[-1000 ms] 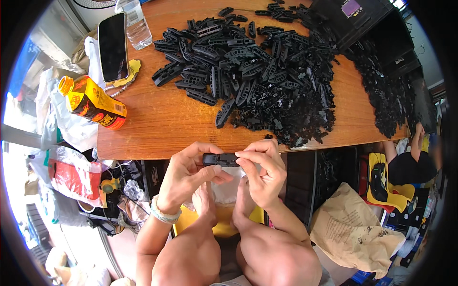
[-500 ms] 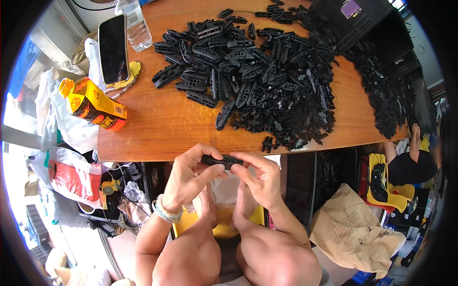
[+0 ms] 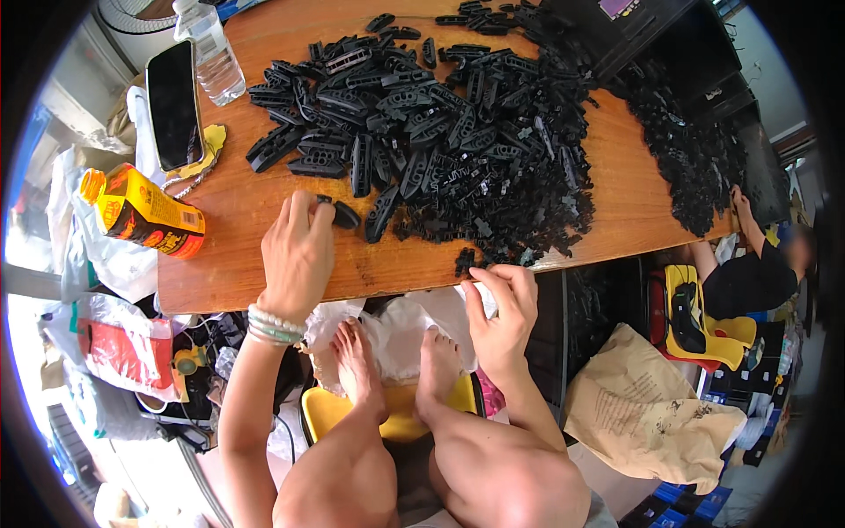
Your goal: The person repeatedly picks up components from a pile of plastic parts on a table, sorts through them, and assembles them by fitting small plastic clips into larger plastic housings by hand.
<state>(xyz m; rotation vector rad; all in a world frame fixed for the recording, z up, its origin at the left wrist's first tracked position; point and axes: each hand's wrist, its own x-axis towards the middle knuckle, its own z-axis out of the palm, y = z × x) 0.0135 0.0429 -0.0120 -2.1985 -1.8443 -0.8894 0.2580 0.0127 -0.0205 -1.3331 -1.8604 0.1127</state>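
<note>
A long black plastic part with rounded ends lies at the fingertips of my left hand, which pinches its left end down at the table top. Just to the right is another elongated black part, at the edge of a big heap of black plastic parts. My right hand hovers at the table's front edge, thumb and forefinger apart, with nothing visible between them. Right beyond its fingertips sits a small cluster of tiny black pieces.
On the left of the wooden table stand a yellow-labelled bottle, a phone and a clear water bottle. Black crates rise at the far right. A brown paper bag lies below, near a seated person.
My hands have parted from over my lap, where both held a black part. The left went up and left onto the table with a part; the right moved slightly right.
</note>
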